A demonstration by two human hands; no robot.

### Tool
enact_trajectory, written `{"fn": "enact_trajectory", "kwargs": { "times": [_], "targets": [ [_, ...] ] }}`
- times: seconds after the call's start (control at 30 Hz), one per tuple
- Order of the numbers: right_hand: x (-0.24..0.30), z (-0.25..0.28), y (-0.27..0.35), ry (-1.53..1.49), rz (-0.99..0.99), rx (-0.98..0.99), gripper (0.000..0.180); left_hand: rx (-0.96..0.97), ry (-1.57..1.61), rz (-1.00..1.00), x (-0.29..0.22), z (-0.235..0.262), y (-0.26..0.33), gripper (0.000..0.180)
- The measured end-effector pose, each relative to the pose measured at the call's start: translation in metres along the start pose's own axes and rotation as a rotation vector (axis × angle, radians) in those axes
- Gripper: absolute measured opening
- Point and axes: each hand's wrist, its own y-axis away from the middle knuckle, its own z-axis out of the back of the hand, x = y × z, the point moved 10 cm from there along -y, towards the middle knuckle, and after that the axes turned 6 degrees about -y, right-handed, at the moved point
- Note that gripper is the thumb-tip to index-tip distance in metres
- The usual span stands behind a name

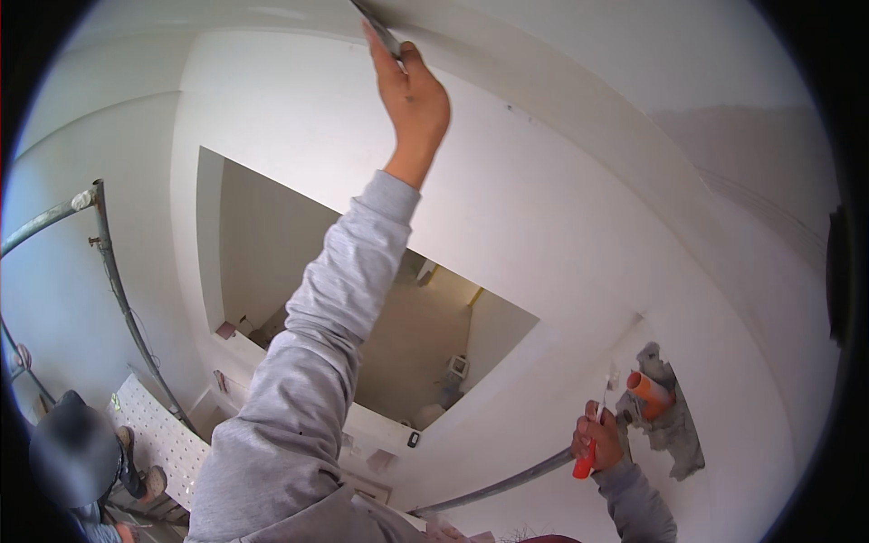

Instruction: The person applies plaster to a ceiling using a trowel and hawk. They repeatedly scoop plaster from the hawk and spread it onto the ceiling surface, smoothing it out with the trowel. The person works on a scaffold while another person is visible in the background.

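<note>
Left hand [413, 101] raised overhead, closed round a grey flat tool [378, 30] being pressed against the white ceiling [579, 100]; right hand [597, 441] low, gripping an orange-handled tool [587, 460], just beside an orange pipe [649, 390] sticking from the wall [561, 235]; another person [77, 462] being seen below left.

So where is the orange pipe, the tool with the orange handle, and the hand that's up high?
orange pipe [648, 389], head view, on its round open end by the wall hole.
orange-handled tool [585, 465], head view, on the handle below the right hand [597, 440].
left hand [412, 95], head view, on its back.
</note>
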Motion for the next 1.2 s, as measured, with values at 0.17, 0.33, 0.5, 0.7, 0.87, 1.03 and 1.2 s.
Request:
{"fn": "enact_trajectory", "kwargs": {
  "times": [0.17, 0.33, 0.5, 0.7, 0.87, 1.03, 1.2],
  "targets": [
    [0.013, -0.001, 0.004, 0.212, 0.025, 0.006, 0.020, -0.051, 0.044, 0.114, -0.008, -0.064, 0.079, 0.061],
    [0.002, 0.041, -0.008, 0.219, -0.001, -0.123, 0.019, 0.012, 0.142, 0.135, -0.070, -0.126, 0.143, 0.060],
    [-0.015, 0.073, -0.020, 0.225, -0.045, -0.178, 0.023, 0.041, 0.220, 0.253, -0.116, -0.173, 0.199, 0.059],
    [-0.016, 0.082, -0.025, 0.241, -0.032, -0.186, 0.025, 0.045, 0.385, 0.344, -0.179, -0.213, 0.245, 0.065],
    [-0.017, 0.083, -0.017, 0.179, -0.087, -0.183, 0.023, 0.108, 0.543, 0.359, -0.215, -0.218, 0.268, 0.071],
    [0.000, 0.045, 0.006, 0.093, -0.074, -0.115, 0.022, 0.581, 0.527, 0.488, -0.195, -0.122, 0.273, 0.068],
    [-0.009, -0.038, 0.028, 0.022, -0.182, 0.230, 0.022, 1.157, 0.635, 0.018, -0.215, -0.044, 0.281, 0.073]
  ]
}}
